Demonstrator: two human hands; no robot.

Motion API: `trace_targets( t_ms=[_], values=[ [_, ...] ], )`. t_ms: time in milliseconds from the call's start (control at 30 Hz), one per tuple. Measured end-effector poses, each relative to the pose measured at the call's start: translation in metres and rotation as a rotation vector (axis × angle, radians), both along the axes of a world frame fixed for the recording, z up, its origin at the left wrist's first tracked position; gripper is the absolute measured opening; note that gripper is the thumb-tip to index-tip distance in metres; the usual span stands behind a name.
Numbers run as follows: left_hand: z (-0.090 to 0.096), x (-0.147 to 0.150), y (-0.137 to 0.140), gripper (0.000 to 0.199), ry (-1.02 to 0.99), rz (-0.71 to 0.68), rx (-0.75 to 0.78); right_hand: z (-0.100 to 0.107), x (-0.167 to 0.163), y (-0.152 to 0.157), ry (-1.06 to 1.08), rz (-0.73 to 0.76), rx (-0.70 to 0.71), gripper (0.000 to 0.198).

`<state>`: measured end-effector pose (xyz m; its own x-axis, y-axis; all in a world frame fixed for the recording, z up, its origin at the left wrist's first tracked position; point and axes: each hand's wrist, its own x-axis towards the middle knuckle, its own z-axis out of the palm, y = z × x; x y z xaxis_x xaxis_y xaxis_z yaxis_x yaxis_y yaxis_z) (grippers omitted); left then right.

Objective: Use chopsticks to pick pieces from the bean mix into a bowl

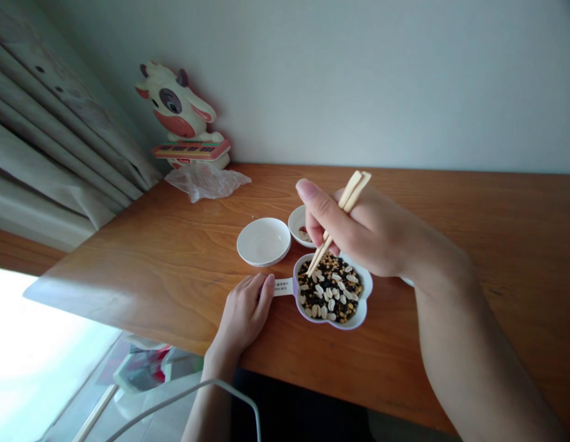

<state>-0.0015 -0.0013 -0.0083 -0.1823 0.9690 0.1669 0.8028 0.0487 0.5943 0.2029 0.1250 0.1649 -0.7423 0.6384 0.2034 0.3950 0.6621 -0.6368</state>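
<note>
A scalloped bowl with a handle [368, 288] stands near the table's front edge, filled with dark and yellow grains and pale peanut halves [331, 294]. My left hand [245, 312] is closed on its short labelled handle [283, 287]. Above the bowl, my right hand [359, 227] grips a pair of wooden chopsticks [343, 215], whose tips point down at the left part of the grains. Whether the tips pinch anything I cannot tell. Behind the bowl is a white dish [263, 242]. Beside it, a second white dish [296, 221] with small reddish bits is partly hidden by my right hand.
A cow-shaped toy keyboard [188, 120] stands at the back left of the wooden table [174, 264], with a crumpled clear plastic bag [206, 182] before it. Curtains [50, 141] hang at the left. Part of a white rim [407, 282] shows beside my right wrist. A cable [206, 383] loops in front.
</note>
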Motion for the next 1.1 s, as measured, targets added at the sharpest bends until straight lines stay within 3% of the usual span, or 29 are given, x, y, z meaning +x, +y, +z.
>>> trace_targets(
  t_ms=[333,767,967,1100],
  values=[
    [-0.003,-0.002,0.000,0.036,-0.008,-0.002,-0.019,-0.008,0.004,0.024,0.254,-0.179,0.096,0.073],
    [-0.010,-0.005,0.000,0.033,-0.045,-0.032,-0.018,-0.007,0.014,0.031,0.156,-0.265,0.077,0.071],
    [-0.009,-0.005,0.000,0.034,-0.038,-0.029,-0.011,-0.008,0.016,0.020,0.035,-0.159,-0.057,0.071],
    [-0.008,-0.004,0.001,0.034,-0.033,-0.027,-0.008,-0.011,0.012,0.011,-0.081,-0.055,-0.072,0.073]
  ],
)
